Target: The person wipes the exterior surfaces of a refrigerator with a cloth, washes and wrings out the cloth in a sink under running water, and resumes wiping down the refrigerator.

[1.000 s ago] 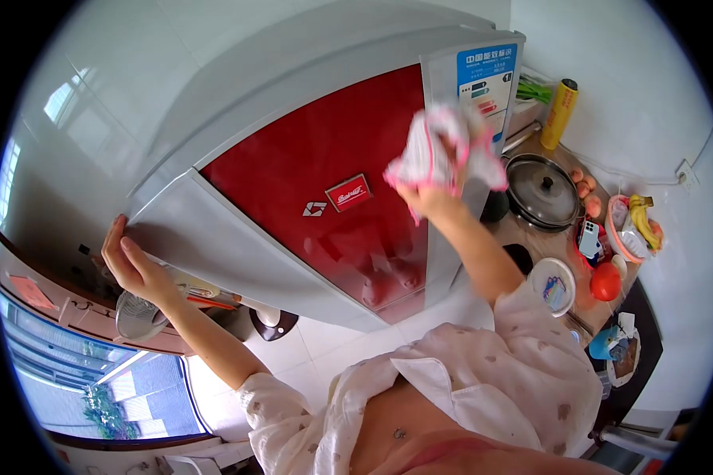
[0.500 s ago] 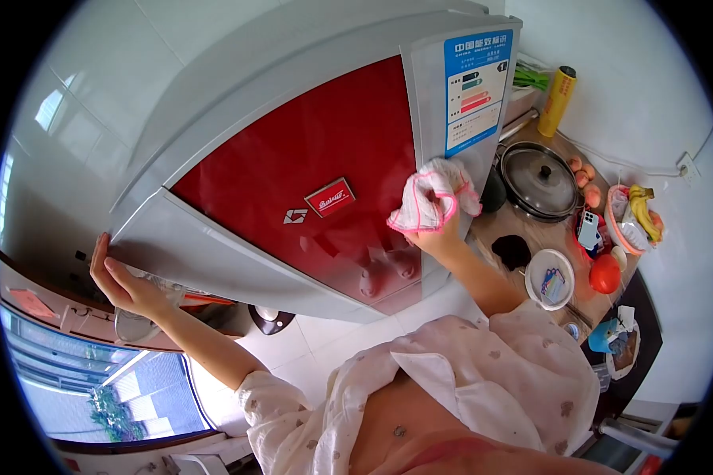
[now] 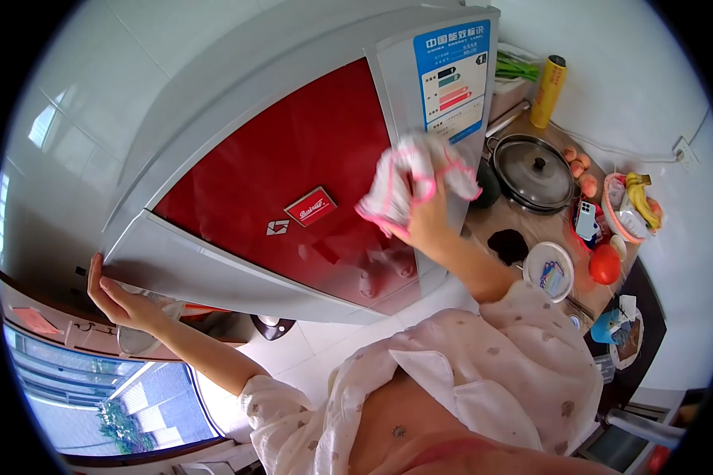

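A tall fridge with a red glass door panel and grey frame fills the middle of the view. My right hand presses a white cloth with pink edging against the door, near the red panel's right edge and below the blue energy label. My left hand lies flat with fingers apart on the fridge's grey left corner.
To the right, a counter carries a lidded dark pan, a yellow roll, eggs, a phone, bananas in a basket, a tomato and a small white bowl. White tiled floor lies below.
My right hand first slid the cloth down the door's right side, then moved up and to the left onto the red panel's edge. My left hand stayed on the fridge corner.
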A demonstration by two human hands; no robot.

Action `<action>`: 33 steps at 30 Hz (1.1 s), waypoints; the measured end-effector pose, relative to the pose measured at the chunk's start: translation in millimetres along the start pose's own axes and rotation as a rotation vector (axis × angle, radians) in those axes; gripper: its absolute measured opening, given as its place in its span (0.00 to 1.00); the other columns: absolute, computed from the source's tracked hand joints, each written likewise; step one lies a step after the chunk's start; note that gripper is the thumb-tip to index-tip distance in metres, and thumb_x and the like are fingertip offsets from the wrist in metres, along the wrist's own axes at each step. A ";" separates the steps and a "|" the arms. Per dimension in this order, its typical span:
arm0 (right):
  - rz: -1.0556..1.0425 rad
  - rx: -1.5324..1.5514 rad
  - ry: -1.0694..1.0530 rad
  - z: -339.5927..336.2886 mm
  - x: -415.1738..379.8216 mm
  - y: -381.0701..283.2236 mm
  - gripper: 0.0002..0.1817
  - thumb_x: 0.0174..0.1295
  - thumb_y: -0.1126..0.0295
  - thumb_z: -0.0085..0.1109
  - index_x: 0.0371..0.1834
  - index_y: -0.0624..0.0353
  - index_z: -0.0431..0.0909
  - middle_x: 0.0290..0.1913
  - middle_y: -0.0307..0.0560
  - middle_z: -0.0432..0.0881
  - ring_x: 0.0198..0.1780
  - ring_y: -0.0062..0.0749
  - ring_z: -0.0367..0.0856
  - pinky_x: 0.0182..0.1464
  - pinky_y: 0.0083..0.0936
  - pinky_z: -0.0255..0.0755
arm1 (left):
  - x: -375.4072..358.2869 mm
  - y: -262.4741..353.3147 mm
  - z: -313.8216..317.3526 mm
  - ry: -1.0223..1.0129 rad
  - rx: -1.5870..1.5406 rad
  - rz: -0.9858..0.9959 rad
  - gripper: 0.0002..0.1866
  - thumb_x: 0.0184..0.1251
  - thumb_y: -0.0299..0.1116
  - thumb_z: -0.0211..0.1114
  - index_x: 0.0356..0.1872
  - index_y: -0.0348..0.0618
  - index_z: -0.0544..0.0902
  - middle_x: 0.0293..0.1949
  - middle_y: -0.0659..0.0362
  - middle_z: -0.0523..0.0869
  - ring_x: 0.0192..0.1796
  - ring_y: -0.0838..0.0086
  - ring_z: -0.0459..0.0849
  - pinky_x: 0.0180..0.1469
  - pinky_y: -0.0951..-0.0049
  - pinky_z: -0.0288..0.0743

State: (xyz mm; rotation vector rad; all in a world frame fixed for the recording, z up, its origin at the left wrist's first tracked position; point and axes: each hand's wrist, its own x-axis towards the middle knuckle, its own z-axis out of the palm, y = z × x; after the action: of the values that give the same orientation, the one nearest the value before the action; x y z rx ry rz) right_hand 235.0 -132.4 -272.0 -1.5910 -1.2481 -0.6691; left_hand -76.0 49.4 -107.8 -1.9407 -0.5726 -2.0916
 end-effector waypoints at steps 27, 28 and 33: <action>-0.045 -0.319 0.703 -28.1 138.8 -4.2 0.16 0.60 0.60 0.43 0.32 0.66 0.70 0.35 0.59 0.71 0.40 0.55 0.64 0.44 0.45 0.55 | 0.3 -2.7 -2.3 -0.007 -0.029 0.017 0.14 0.66 0.30 0.45 0.41 0.32 0.77 0.42 0.53 0.80 0.46 0.68 0.77 0.51 0.71 0.67; 0.037 -0.316 0.559 -20.0 130.4 -14.6 0.16 0.60 0.61 0.45 0.27 0.65 0.69 0.32 0.57 0.72 0.35 0.53 0.65 0.38 0.44 0.56 | 0.2 -1.9 -1.6 0.000 -0.027 0.011 0.14 0.66 0.29 0.45 0.41 0.32 0.77 0.42 0.54 0.80 0.46 0.68 0.77 0.51 0.71 0.67; -0.242 -0.182 0.078 21.9 72.5 -78.5 0.20 0.51 0.50 0.52 0.36 0.56 0.75 0.36 0.47 0.77 0.41 0.44 0.71 0.45 0.52 0.58 | -0.3 0.3 1.8 0.036 -0.041 -0.005 0.13 0.65 0.29 0.44 0.40 0.33 0.78 0.41 0.54 0.81 0.45 0.70 0.77 0.51 0.72 0.68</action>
State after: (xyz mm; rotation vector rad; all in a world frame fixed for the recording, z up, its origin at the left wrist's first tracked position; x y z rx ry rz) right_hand 182.0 -82.7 -190.7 -1.5562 -1.3656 -1.0138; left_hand -74.2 50.0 -107.9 -1.9215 -0.5314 -2.1525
